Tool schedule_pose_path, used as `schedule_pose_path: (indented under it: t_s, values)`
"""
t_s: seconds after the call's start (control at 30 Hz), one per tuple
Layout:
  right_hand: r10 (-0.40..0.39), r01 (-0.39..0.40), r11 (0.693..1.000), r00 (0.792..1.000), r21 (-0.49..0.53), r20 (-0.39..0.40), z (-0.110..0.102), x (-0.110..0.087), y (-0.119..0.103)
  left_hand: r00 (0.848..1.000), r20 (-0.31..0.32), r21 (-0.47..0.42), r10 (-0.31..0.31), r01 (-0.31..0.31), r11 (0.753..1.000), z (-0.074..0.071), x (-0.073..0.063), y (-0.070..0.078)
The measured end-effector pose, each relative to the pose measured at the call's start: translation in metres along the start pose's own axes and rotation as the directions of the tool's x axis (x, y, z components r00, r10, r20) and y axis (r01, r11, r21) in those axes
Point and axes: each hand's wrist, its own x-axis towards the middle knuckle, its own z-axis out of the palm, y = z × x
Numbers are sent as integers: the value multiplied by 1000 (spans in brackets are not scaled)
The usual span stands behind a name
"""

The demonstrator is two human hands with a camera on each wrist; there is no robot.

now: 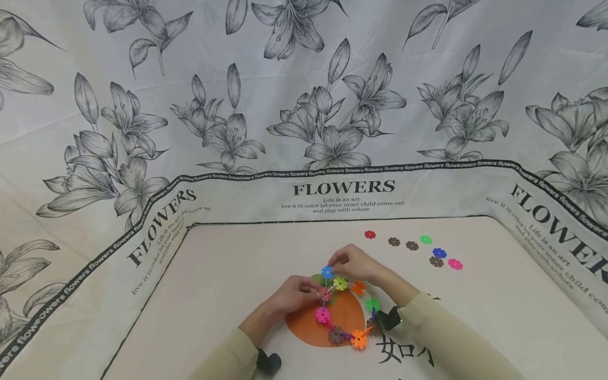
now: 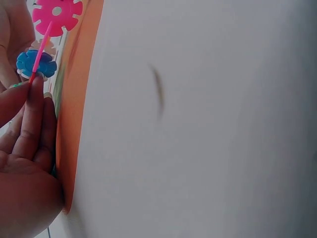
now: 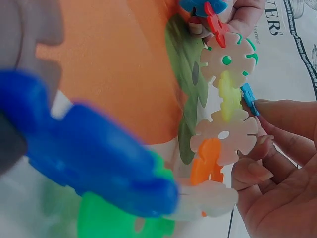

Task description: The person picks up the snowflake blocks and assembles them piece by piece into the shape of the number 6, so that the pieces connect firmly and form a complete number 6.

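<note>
Glossy blue disc joins a notched plastic chain

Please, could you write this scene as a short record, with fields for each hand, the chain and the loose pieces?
Left hand: pinches a red disc of the chain
Right hand: pinches a light-blue disc
Chain form: notched, flower-like discs linked in a loop shape, partly over a printed orange circle
Loose discs: seven, farther off and to the right
Loose colours: one red, three brown, one green, one blue, one pink
</note>
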Motion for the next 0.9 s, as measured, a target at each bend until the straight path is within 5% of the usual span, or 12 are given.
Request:
schedule_pose_path:
  t_s: [0.3,0.57,0.9]
  values:
    - [-7,7,1000,1000,-4,25,1,2,1,1000,-2,5,-4,4,1000,0,1,-1]
    - [-48,57,996,990,-65,130,2,-1,1,1000,0,8,1,-1,1000,-1,0,3]
    - [-62,71,990,996,-124,67,6,0,4,1000,1,8,-2,2,1000,0,-1,3]
